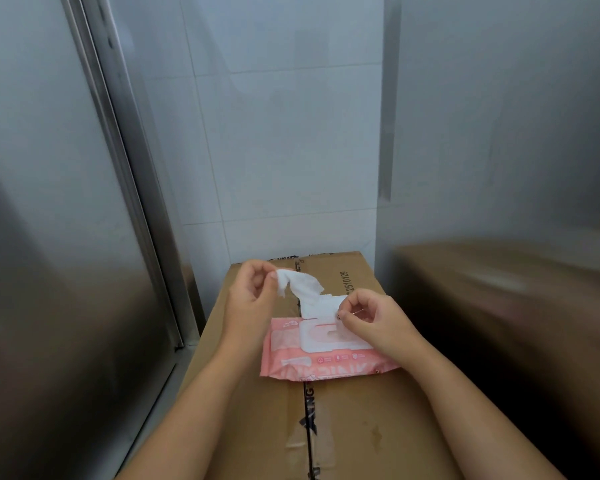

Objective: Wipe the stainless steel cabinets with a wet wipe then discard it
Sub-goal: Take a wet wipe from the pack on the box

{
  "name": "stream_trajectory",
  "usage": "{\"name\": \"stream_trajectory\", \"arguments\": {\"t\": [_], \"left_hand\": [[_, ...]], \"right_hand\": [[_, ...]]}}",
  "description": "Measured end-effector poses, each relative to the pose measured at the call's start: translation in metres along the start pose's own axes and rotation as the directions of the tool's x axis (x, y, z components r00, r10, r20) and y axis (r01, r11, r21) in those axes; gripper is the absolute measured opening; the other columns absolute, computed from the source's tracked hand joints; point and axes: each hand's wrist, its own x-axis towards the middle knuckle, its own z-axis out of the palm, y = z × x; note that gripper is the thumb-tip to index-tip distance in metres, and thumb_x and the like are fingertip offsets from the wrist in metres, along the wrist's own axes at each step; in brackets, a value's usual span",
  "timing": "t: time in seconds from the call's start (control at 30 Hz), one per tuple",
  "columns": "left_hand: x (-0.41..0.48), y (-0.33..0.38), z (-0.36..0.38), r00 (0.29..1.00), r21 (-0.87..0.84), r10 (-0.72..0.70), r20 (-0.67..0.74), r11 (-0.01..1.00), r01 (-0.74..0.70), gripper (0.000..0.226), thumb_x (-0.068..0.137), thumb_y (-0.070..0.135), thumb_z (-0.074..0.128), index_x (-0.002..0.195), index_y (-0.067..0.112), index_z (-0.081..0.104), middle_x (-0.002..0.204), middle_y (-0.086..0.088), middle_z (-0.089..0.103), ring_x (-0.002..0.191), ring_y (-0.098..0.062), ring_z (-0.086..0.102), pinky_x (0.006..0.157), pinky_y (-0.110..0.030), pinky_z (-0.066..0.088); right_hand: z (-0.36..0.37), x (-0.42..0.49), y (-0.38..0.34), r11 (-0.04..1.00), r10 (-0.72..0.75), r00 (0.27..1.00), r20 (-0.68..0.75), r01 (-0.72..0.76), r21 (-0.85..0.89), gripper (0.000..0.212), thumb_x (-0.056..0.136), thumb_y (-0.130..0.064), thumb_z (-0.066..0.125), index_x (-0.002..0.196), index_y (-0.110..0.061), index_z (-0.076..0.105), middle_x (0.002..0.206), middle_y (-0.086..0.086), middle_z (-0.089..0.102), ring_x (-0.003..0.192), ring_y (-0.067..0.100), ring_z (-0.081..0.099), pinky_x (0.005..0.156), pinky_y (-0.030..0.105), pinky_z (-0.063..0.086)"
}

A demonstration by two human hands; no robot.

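A pink pack of wet wipes [291, 362] lies on a taped cardboard box [343, 427]. Its white flap [321, 304] is lifted back, and my right hand [371, 320] pinches the flap's edge. My left hand [253, 289] pinches a white wet wipe [300, 284] that stretches up and to the left of the pack's opening. Stainless steel cabinet surfaces stand on the left [49, 237] and on the right [499, 133].
A white tiled wall [274, 133] rises behind the box. A steel frame edge [132, 188] runs down the left cabinet beside a narrow gap. A blurred brown shape [499, 289], perhaps another box, lies at the right.
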Motion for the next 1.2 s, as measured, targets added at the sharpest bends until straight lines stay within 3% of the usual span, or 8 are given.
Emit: {"name": "stream_trajectory", "arguments": {"t": [0.13,0.33,0.43,0.53,0.87,1.03,1.2], "left_hand": [[-0.004,-0.010,-0.003,1.000,0.095,0.016,0.005,0.995,-0.016,0.018,0.093,0.003,0.049,0.085,0.017,0.055,0.076,0.005,0.061,0.069,-0.001,0.057,0.068,-0.019,0.047],[-0.006,-0.018,-0.003,0.999,0.109,0.017,-0.031,0.994,-0.013,0.015,0.093,0.007,0.049,0.085,0.018,0.055,0.078,0.004,0.061,0.069,0.002,0.056,0.065,-0.011,0.044],[-0.007,-0.021,-0.003,0.999,0.102,0.014,-0.044,0.995,-0.010,0.019,0.093,0.005,0.049,0.083,0.020,0.054,0.074,0.007,0.059,0.066,0.004,0.055,0.062,-0.008,0.042],[-0.008,-0.024,-0.004,0.999,0.106,0.006,-0.054,0.994,0.000,0.021,0.093,0.003,0.049,0.081,0.020,0.053,0.073,0.007,0.058,0.063,0.005,0.053,0.060,-0.009,0.042],[-0.015,-0.025,-0.005,0.998,0.123,0.049,-0.031,0.991,-0.045,0.023,0.091,0.002,0.051,0.080,0.021,0.054,0.072,0.012,0.059,0.067,0.005,0.055,0.063,-0.011,0.044],[-0.016,-0.027,-0.004,0.999,0.116,0.035,0.003,0.993,-0.035,0.023,0.092,0.004,0.050,0.079,0.022,0.053,0.067,0.020,0.060,0.065,0.003,0.054,0.063,-0.014,0.043],[-0.018,-0.026,-0.004,0.999,0.116,0.038,0.031,0.992,-0.041,0.023,0.092,0.004,0.050,0.079,0.024,0.052,0.068,0.022,0.060,0.065,0.004,0.053,0.061,-0.012,0.043]], "right_hand": [[0.007,0.001,0.000,0.992,-0.005,0.999,0.050,0.011,-0.124,0.016,0.085,-0.016,0.061,0.073,-0.026,0.059,0.079,-0.012,0.062,0.077,-0.003,0.056,0.074,0.013,0.044],[0.012,-0.002,-0.004,0.959,-0.055,0.989,0.136,0.090,-0.268,0.022,0.083,-0.016,0.065,0.070,-0.032,0.057,0.081,-0.017,0.062,0.084,-0.015,0.050,0.070,0.000,0.034],[0.012,-0.002,-0.005,0.938,-0.084,0.980,0.182,0.140,-0.317,0.008,0.084,-0.016,0.066,0.081,-0.022,0.070,0.086,-0.016,0.062,0.088,-0.010,0.051,0.073,0.000,0.033],[0.013,-0.001,-0.004,0.914,-0.088,0.969,0.232,0.171,-0.367,0.013,0.086,-0.021,0.064,0.092,-0.018,0.075,0.090,-0.016,0.059,0.091,-0.005,0.050,0.077,0.002,0.033],[0.013,-0.003,-0.003,0.974,0.040,0.955,0.295,0.029,-0.225,0.017,0.081,-0.036,0.069,0.082,-0.020,0.077,0.089,-0.016,0.056,0.090,-0.005,0.051,0.083,0.018,0.042],[0.015,-0.003,-0.003,0.947,0.036,0.952,0.304,0.065,-0.315,0.019,0.082,-0.036,0.067,0.097,-0.026,0.074,0.092,-0.016,0.053,0.094,-0.005,0.047,0.088,0.018,0.039],[0.014,-0.006,-0.007,0.973,0.065,0.965,0.253,-0.006,-0.229,0.021,0.078,-0.034,0.072,0.087,-0.015,0.073,0.085,-0.020,0.061,0.092,-0.007,0.052,0.088,0.021,0.042]]}}
